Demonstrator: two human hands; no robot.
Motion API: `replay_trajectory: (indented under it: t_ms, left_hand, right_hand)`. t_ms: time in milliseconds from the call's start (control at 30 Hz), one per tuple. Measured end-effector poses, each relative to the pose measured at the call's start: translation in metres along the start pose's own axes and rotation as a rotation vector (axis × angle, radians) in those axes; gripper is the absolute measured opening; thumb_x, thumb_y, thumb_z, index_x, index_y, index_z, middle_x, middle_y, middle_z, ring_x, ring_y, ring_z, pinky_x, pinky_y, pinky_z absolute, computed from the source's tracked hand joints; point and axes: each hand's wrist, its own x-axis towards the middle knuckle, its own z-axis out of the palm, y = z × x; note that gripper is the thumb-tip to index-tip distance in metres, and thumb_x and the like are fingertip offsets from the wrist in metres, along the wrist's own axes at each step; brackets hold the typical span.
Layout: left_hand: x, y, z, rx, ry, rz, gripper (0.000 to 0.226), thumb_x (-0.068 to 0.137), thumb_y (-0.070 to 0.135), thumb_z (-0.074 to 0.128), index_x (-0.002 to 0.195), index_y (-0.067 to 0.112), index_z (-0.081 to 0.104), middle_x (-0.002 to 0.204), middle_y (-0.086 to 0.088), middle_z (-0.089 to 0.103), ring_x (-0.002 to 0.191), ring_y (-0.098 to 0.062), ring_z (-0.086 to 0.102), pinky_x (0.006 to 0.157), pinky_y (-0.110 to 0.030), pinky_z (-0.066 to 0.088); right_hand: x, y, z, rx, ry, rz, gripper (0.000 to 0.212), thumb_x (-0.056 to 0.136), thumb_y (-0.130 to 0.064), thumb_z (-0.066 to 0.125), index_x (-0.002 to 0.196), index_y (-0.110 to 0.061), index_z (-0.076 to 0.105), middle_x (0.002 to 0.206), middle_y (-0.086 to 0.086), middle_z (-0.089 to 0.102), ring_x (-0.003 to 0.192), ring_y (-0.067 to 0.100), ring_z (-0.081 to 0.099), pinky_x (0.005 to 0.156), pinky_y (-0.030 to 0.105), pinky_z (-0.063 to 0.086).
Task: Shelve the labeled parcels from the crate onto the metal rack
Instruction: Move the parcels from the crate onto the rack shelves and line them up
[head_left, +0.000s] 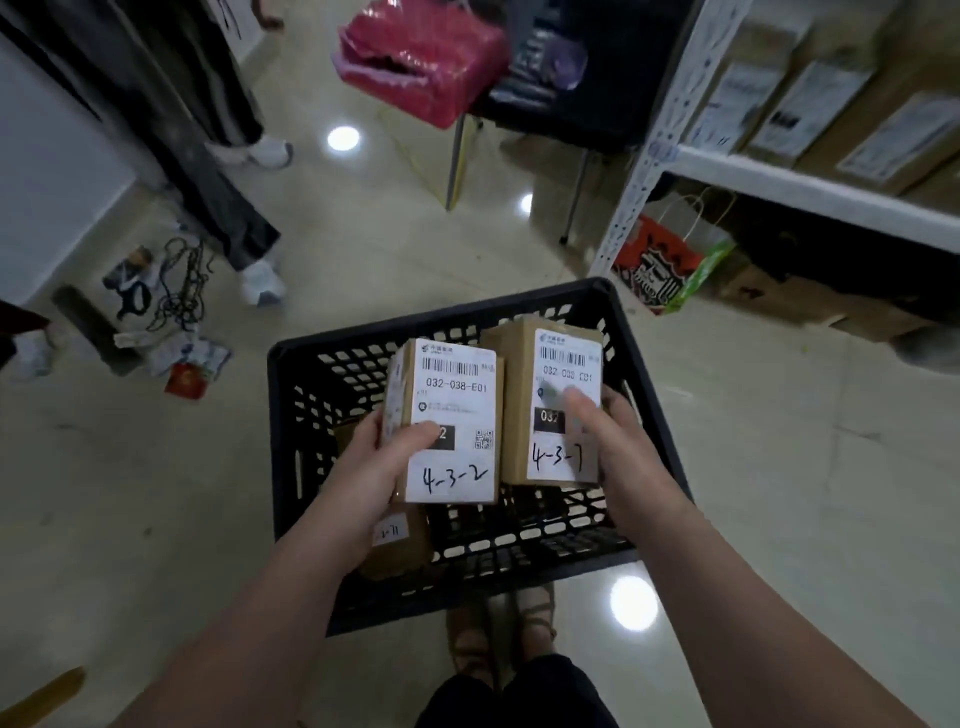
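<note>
- From your head camera, the crate (291, 395) is black plastic with latticed walls. It sits on the glossy pale floor (779, 467) just ahead of your feet.
- You hold two brown cardboard parcels above the crate. Each is a rectangular box with a white printed label facing up at you.
- The 4-3-2 parcel (449, 415) and the 4-3-7 parcel (561, 364) lie side by side. Their long axes run away from you, barcode ends far and handwritten numbers near.
- Your left hand (384, 457) grips the 4-3-2 parcel, thumb on the label and fingers wrapped round its left side.
- Your right hand (618, 441) clasps the 4-3-7 parcel from its right edge; the thumb over the label is blurred.
- A third parcel (400, 551) lies in the crate under your left wrist.
- The metal rack (779, 176) stands at the right, white with perforated uprights, its shelf carrying labeled brown cartons.
</note>
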Motion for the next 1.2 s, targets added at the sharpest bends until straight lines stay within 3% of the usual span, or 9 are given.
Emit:
replay_trajectory:
  t_ms: [67,300,433,533,733,867,1067,1133,1200]
  left_hand:
    - [-0.017,0.016,0.000,0.003,-0.031,0.018,0.051,0.082,0.042,0.066,0.129,0.028,0.052,0.103,0.002,0.074,0.098,-0.020,0.069,0.088,-0.047,0.053]
    - [-0.077,0.053,0.027,-0.008,-0.128,0.011,0.028,0.090,0.041,0.056,0.114,0.026,0.063,0.105,-0.004,0.073,0.105,-0.022,0.064,0.101,-0.048,0.043]
    - [-0.102,0.071,0.055,0.015,-0.226,0.069,0.028,0.089,0.041,0.056,0.112,0.028,0.065,0.105,-0.001,0.074,0.105,-0.021,0.065,0.101,-0.046,0.043]
    - [-0.122,0.084,0.083,0.056,-0.319,0.118,0.025,0.091,0.039,0.054,0.108,0.026,0.067,0.101,0.001,0.075,0.100,-0.018,0.067,0.092,-0.038,0.046]
    - [-0.159,0.092,0.150,0.120,-0.483,0.157,0.039,0.078,0.048,0.055,0.108,0.027,0.068,0.103,0.001,0.074,0.099,-0.018,0.067,0.094,-0.039,0.042]
    - [-0.178,0.089,0.200,0.085,-0.489,0.141,0.028,0.089,0.044,0.053,0.104,0.028,0.070,0.102,0.000,0.074,0.102,-0.020,0.066,0.101,-0.042,0.041]
    - [-0.211,0.071,0.307,0.066,-0.473,0.149,0.033,0.088,0.049,0.057,0.109,0.027,0.068,0.101,-0.001,0.075,0.102,-0.021,0.066,0.086,-0.040,0.049]
    - [-0.226,0.059,0.348,0.071,-0.503,0.141,0.035,0.087,0.049,0.058,0.111,0.026,0.068,0.104,-0.003,0.074,0.104,-0.023,0.065,0.089,-0.042,0.050]
    - [-0.242,0.045,0.388,0.075,-0.537,0.145,0.035,0.087,0.048,0.058,0.110,0.024,0.068,0.106,-0.004,0.073,0.104,-0.023,0.066,0.095,-0.043,0.048]
  right_hand:
    - [-0.017,-0.016,-0.003,0.153,-0.006,0.012,0.093,0.061,-0.065,0.079,0.137,-0.022,0.049,0.122,0.009,0.069,0.109,0.030,0.068,0.086,0.048,0.057]
    - [-0.083,-0.059,-0.030,0.412,-0.100,-0.066,0.097,0.063,-0.047,0.084,0.143,-0.016,0.038,0.125,0.018,0.066,0.104,0.036,0.068,0.074,0.046,0.059]
    - [-0.124,-0.069,-0.057,0.524,-0.069,-0.113,0.088,0.073,-0.024,0.078,0.147,-0.010,0.032,0.124,0.019,0.065,0.092,0.031,0.072,0.066,0.040,0.059]
    - [-0.153,-0.069,-0.080,0.524,-0.022,-0.150,0.090,0.068,-0.028,0.078,0.145,-0.008,0.037,0.129,0.021,0.062,0.090,0.030,0.071,0.063,0.035,0.057]
    - [-0.213,-0.068,-0.137,0.585,0.090,-0.225,0.055,0.081,-0.027,0.064,0.132,-0.007,0.056,0.112,0.015,0.071,0.084,0.025,0.072,0.061,0.032,0.056]
    - [-0.247,-0.065,-0.183,0.674,0.136,-0.241,0.043,0.083,-0.030,0.055,0.120,-0.012,0.064,0.104,0.012,0.073,0.081,0.024,0.072,0.073,0.037,0.054]
    - [-0.303,-0.060,-0.281,0.756,0.229,-0.246,0.031,0.092,-0.030,0.052,0.115,-0.015,0.067,0.105,0.011,0.074,0.080,0.024,0.072,0.085,0.041,0.050]
    - [-0.323,-0.060,-0.320,0.756,0.259,-0.258,0.031,0.094,-0.031,0.051,0.116,-0.016,0.067,0.108,0.011,0.073,0.084,0.025,0.072,0.094,0.046,0.047]
    - [-0.342,-0.063,-0.359,0.742,0.289,-0.265,0.031,0.095,-0.032,0.051,0.115,-0.016,0.067,0.107,0.010,0.074,0.082,0.024,0.073,0.091,0.045,0.048]
